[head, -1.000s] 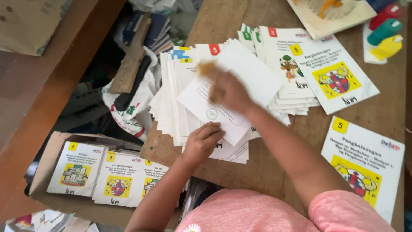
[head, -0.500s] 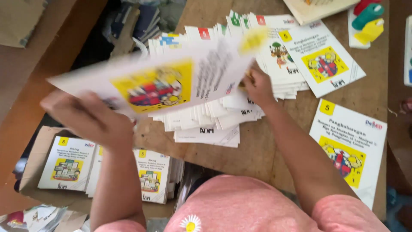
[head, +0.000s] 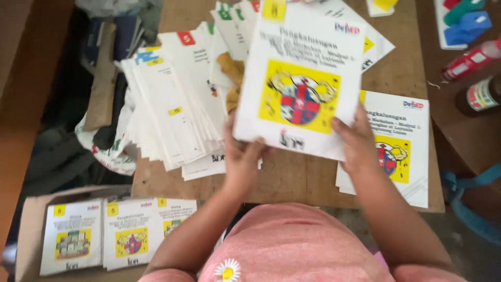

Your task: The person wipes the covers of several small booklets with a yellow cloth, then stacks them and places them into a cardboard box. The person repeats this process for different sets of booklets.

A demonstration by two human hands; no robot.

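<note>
Both hands hold up one white booklet (head: 302, 78) with a yellow picture panel on its cover, above the wooden table (head: 292, 183). My left hand (head: 241, 156) grips its lower left edge. My right hand (head: 356, 140) grips its lower right edge. A matching booklet on a small stack (head: 404, 151) lies on the table just right of my right hand. A fanned heap of white booklets (head: 175, 109) spreads across the table to the left of my left hand.
A cardboard box (head: 28, 237) on the floor at lower left holds three stacks of similar booklets (head: 117, 237). Bags and clutter (head: 104, 94) lie left of the table. Bottles (head: 472, 78) and coloured blocks (head: 464, 21) stand at the far right.
The booklet was lifted from the heap by my left hand, swung across, and is now held upright in front of me by both hands, my right hand having left the pile.
</note>
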